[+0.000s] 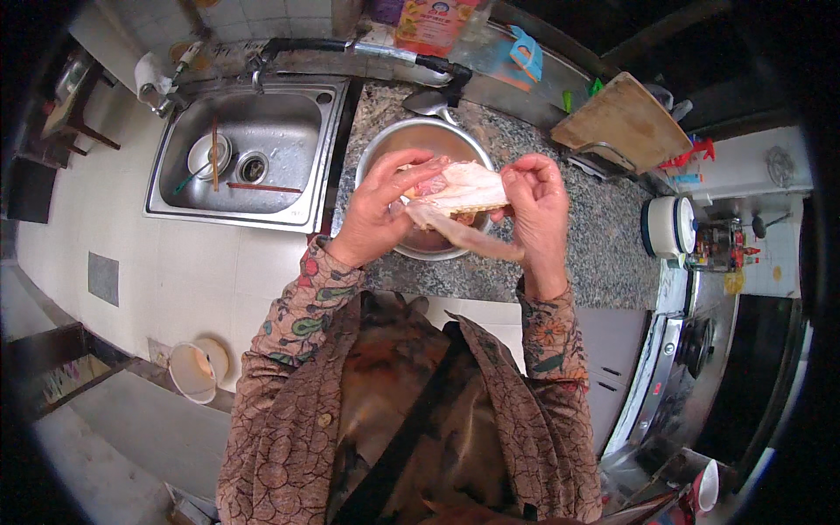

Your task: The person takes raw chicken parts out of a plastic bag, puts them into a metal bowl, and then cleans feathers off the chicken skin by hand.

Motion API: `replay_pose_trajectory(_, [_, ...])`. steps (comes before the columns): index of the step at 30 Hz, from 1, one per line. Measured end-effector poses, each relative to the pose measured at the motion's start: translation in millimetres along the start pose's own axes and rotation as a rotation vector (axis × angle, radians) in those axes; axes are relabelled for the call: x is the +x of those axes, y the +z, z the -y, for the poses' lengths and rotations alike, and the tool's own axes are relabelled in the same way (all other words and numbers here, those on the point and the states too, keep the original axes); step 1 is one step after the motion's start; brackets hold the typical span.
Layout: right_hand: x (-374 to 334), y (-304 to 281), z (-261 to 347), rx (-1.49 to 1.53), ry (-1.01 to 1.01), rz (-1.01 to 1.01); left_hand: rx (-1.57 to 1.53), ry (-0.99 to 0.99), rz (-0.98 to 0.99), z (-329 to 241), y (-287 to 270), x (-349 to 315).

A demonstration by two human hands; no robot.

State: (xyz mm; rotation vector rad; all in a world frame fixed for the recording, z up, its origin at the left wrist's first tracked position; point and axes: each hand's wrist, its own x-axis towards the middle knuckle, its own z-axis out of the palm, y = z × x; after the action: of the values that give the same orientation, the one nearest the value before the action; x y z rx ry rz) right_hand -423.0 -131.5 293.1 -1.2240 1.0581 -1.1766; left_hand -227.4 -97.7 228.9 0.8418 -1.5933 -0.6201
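A piece of raw poultry [470, 187], with pale skin and pink flesh, is stretched between my two hands above a round metal bowl [374, 150]. My left hand [381, 208] is closed on its left end, with the fingers along the top. At the other end, my right hand [535, 203] pinches the edge of the skin between thumb and fingers. A long, pale strip of the poultry hangs below, slanting toward my right wrist. Reddish-brown contents show in part inside the bowl; the hands and poultry hide most of them.
Left of the granite counter [612, 249] is a steel sink [280, 131] holding a small bowl [200, 159] and chopsticks [262, 187]. Behind the metal bowl lies a metal spatula [426, 103]. A wooden cutting board [626, 124] leans at the back right, near a white rice cooker [672, 226].
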Motion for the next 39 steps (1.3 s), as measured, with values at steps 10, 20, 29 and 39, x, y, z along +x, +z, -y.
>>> replay_pose_trajectory(10, [-3.0,1.5,1.1,0.126,0.287,0.065,-0.595,-0.341,-0.006,-20.1,11.2,5.7])
replay_pose_trajectory(20, [-10.2,0.8,0.4,0.078,0.324,0.116,-0.963,-0.58,-0.188,-25.9,21.4,9.4])
replay_pose_trajectory(29, [-12.5,-17.0,-6.2,0.012,0.087,0.082,-1.102,-0.63,-0.257,-33.3,19.5,16.4])
replay_pose_trajectory(39, [-36.2,-3.6,3.4,-0.857,-0.754,0.021,-0.953,-0.646,-0.352,-42.5,21.7,19.8])
